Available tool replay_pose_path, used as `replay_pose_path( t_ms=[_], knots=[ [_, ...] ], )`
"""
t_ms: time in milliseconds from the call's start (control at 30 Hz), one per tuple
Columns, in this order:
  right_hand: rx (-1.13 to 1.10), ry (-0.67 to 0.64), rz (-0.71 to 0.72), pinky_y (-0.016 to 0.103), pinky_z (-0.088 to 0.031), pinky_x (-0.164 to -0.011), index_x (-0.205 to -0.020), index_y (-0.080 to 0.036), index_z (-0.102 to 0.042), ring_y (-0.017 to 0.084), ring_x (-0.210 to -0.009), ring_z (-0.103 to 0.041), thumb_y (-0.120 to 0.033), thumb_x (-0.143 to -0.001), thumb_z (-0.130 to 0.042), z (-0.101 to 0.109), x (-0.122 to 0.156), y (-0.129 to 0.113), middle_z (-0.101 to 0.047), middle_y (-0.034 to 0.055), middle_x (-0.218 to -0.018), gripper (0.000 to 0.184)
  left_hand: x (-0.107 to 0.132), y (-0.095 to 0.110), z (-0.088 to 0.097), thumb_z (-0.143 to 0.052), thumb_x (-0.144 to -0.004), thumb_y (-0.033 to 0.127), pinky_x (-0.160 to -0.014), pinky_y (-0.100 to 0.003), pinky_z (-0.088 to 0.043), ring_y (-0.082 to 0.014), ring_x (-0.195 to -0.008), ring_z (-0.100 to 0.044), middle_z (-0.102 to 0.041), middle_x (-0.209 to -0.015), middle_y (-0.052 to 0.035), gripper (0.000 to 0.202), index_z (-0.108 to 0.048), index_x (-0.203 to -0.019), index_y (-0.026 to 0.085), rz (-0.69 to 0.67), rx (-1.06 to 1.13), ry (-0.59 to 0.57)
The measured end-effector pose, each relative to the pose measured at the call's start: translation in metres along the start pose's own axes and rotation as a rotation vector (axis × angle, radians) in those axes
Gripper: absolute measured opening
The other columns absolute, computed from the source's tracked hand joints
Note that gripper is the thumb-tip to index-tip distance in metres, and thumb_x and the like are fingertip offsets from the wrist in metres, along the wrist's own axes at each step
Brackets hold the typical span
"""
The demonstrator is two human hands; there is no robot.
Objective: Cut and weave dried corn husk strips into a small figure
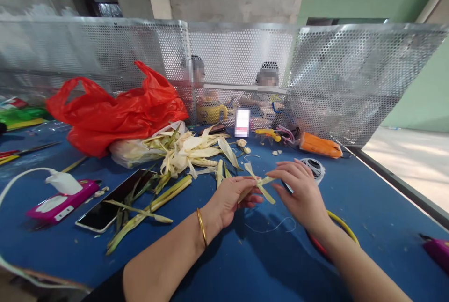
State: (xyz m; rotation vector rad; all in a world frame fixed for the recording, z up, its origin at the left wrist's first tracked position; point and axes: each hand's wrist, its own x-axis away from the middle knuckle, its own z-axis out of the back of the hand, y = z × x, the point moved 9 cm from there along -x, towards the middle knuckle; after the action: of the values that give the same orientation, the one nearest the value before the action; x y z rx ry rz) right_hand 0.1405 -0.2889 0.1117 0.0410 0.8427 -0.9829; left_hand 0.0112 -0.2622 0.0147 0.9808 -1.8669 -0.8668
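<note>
My left hand (229,199), with a gold bangle on the wrist, pinches a pale strip of corn husk (258,183) just above the blue table (245,255). My right hand (301,189) meets it from the right, its fingertips pinched on the same strip where it crosses another piece. A pile of loose corn husks (191,150) lies just beyond my left hand. A thin white thread (273,228) trails on the table under my hands.
A red plastic bag (115,110) sits at the back left. A black phone (112,199), a pink power bank (59,203) with a white plug, a roll of wire (315,168), an orange tool (321,145), and yellow hoops (342,224) lie around. A perforated metal screen (351,77) fences the table; two people sit behind it.
</note>
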Motion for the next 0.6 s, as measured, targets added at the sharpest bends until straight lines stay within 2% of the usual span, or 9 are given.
replay_pose_path(
  t_ms=[100, 167, 233, 300, 433, 500, 600],
  knots=[
    [0.163, -0.122, 0.242, 0.046, -0.026, -0.107, -0.106, -0.027, -0.067, 0.022, -0.1, -0.059, -0.015, -0.083, -0.056, -0.007, 0.002, -0.022, -0.069, 0.0035, -0.096, 0.028, -0.002, 0.001, 0.002, -0.07, -0.071, 0.026, -0.05, -0.018, -0.044, -0.011, -0.058, -0.064, -0.07, -0.072, -0.0036, 0.021, -0.07, -0.088, 0.015, 0.0, 0.041, -0.007],
    [0.197, -0.161, 0.328, 0.045, -0.025, -0.107, -0.106, -0.028, -0.067, 0.02, -0.098, -0.059, -0.014, -0.086, -0.053, -0.012, 0.005, -0.033, -0.069, 0.0028, -0.094, 0.028, -0.003, 0.001, 0.001, -0.07, -0.07, 0.025, -0.049, -0.018, -0.041, -0.0111, -0.058, -0.064, -0.07, -0.073, -0.0038, 0.023, -0.07, -0.09, 0.014, -0.013, 0.022, -0.022],
    [0.19, -0.167, 0.354, 0.044, -0.026, -0.106, -0.099, -0.028, -0.069, 0.019, -0.092, -0.06, -0.016, -0.089, -0.051, -0.014, 0.007, -0.039, -0.069, 0.0014, -0.088, 0.024, -0.002, 0.001, -0.001, -0.07, -0.068, 0.024, -0.047, -0.018, -0.04, -0.0121, -0.058, -0.064, -0.07, -0.074, -0.0044, 0.023, -0.071, -0.089, 0.014, -0.028, -0.046, -0.035],
    [0.131, -0.15, 0.286, 0.043, -0.03, -0.102, -0.09, -0.028, -0.07, 0.018, -0.086, -0.06, -0.021, -0.09, -0.052, -0.013, 0.006, -0.036, -0.069, 0.0012, -0.084, 0.019, 0.0, 0.001, -0.005, -0.069, -0.068, 0.026, -0.048, -0.02, -0.039, -0.0126, -0.056, -0.064, -0.071, -0.075, -0.0059, 0.021, -0.072, -0.086, 0.014, -0.044, -0.142, -0.053],
    [-0.126, -0.139, -0.066, 0.037, -0.042, -0.082, -0.077, -0.023, -0.066, 0.02, -0.089, -0.06, -0.028, -0.088, -0.054, -0.016, 0.004, -0.007, -0.067, 0.005, -0.098, 0.017, 0.006, 0.003, -0.011, -0.066, -0.071, 0.027, -0.049, -0.021, -0.039, -0.012, -0.053, -0.062, -0.071, -0.07, -0.0068, 0.019, -0.072, -0.082, 0.013, -0.063, -0.312, -0.085],
    [-0.293, -0.2, -0.218, 0.032, -0.044, -0.073, -0.073, -0.022, -0.061, 0.019, -0.081, -0.06, -0.03, -0.086, -0.056, -0.026, 0.008, 0.005, -0.067, 0.0042, -0.09, 0.016, 0.008, 0.003, -0.013, -0.064, -0.071, 0.025, -0.049, -0.021, -0.039, -0.0119, -0.052, -0.062, -0.071, -0.068, -0.006, 0.015, -0.072, -0.078, 0.014, -0.054, -0.371, -0.11],
    [-0.443, -0.272, -0.306, 0.028, -0.043, -0.065, -0.072, -0.021, -0.058, 0.016, -0.068, -0.055, -0.029, -0.083, -0.057, -0.035, 0.012, 0.009, -0.062, -0.0002, -0.07, 0.014, 0.01, 0.002, -0.018, -0.063, -0.069, 0.024, -0.05, -0.02, -0.04, -0.0116, -0.052, -0.062, -0.07, -0.065, -0.0053, 0.012, -0.07, -0.068, 0.014, -0.039, -0.406, -0.162]
  ],
)
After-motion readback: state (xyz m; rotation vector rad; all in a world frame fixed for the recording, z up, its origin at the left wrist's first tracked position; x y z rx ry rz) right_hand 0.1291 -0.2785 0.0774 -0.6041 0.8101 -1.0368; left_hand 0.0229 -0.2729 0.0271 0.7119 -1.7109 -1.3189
